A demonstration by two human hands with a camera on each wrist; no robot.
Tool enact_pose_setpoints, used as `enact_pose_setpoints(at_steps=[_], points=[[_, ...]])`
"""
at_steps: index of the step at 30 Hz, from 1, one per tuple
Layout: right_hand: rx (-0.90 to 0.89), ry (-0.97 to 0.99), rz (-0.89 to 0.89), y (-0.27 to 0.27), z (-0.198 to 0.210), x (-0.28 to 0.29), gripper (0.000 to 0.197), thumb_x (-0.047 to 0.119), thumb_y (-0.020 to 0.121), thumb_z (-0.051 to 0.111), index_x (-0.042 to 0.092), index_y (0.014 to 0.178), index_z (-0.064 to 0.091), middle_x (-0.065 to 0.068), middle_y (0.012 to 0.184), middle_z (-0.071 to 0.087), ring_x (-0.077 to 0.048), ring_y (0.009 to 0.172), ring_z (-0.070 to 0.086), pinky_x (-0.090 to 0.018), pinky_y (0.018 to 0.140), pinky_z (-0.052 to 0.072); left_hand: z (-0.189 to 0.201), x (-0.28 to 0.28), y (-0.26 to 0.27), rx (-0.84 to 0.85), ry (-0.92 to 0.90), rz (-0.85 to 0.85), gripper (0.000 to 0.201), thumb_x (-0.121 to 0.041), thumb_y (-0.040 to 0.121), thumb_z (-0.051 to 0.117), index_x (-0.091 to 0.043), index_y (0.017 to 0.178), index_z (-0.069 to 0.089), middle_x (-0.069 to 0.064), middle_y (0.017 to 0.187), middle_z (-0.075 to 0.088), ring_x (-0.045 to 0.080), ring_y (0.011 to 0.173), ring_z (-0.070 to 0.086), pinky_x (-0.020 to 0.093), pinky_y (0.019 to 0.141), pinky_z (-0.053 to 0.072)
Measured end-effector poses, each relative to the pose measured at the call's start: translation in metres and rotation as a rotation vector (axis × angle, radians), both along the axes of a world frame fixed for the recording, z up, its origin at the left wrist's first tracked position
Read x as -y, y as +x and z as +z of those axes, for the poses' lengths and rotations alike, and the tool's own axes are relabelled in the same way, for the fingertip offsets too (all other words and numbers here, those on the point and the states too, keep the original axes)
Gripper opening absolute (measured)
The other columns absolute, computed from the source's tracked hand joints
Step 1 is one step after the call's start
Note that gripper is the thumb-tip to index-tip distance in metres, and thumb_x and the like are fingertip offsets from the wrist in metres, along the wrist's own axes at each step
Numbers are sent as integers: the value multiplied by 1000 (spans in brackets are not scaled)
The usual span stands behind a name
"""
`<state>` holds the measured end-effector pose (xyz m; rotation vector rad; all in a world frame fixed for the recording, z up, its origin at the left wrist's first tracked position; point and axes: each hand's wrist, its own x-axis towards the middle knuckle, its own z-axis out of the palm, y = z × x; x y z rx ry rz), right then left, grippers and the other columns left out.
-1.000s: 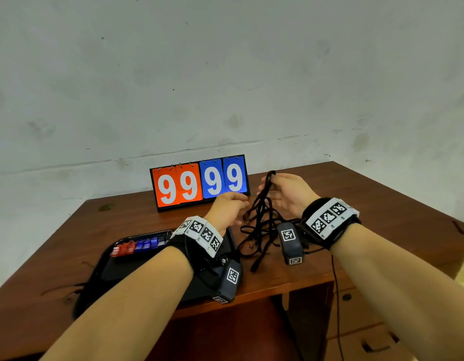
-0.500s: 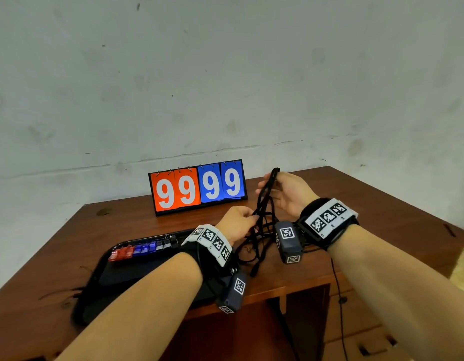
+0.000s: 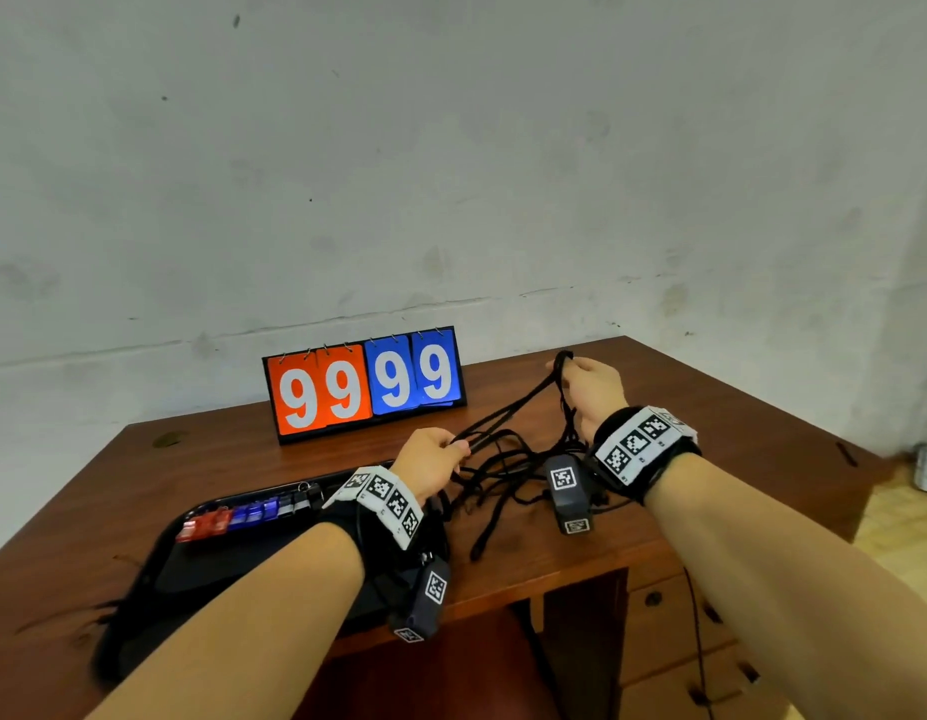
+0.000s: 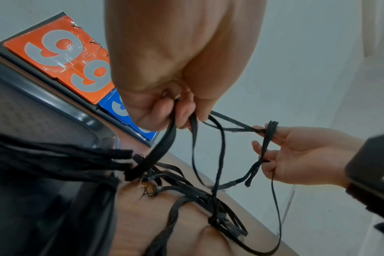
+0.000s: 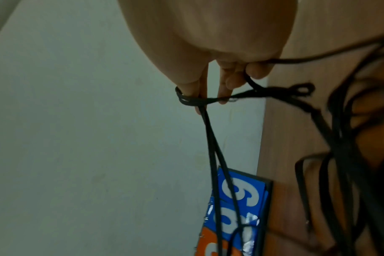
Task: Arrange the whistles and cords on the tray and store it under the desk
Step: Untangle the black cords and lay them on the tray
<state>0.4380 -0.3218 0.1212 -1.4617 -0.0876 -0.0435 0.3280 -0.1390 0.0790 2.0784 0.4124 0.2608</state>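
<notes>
Head view high above desk [image 3: 710, 407]; wrist views close (shared scoreboard [image 3: 365, 384]).

Both hands, left [image 3: 434, 462] & right [image 3: 592, 389], pinch tangled black cords [image 3: 508, 462] above desk [image 3: 710, 407] w/ tray [image 3: 154, 574].

cords [image 3: 508, 462]: black
tray [image 3: 154, 579]: black
whistles [image 3: 243, 517]: red, blue, dark
scoreboard [image 3: 365, 384]: orange and blue, white 9s
desk [image 3: 736, 439]: reddish-brown wood
</notes>
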Motion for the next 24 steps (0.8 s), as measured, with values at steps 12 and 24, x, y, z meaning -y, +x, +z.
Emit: enact_pose_setpoints(at_steps=[12,24], points=[[213,-525,26,9,-17,9,33,37,92,57,9,82,72,-16,88,71,-30,86,63,-38,75,47,-9,-9,13,34,-60,174,32,2,94,42,-21,101,61,7,114,64,17,85,66,25,65,49],[105,-292,-46,23,-28,11,33,27,91,59,15,62,69,1,57,65,-20,59,57,-42,68,50,-10,-10,15,85,-1,193,19,-4,89,61,-22,85,64,4,91,69,17,72,63,25,60,47]])
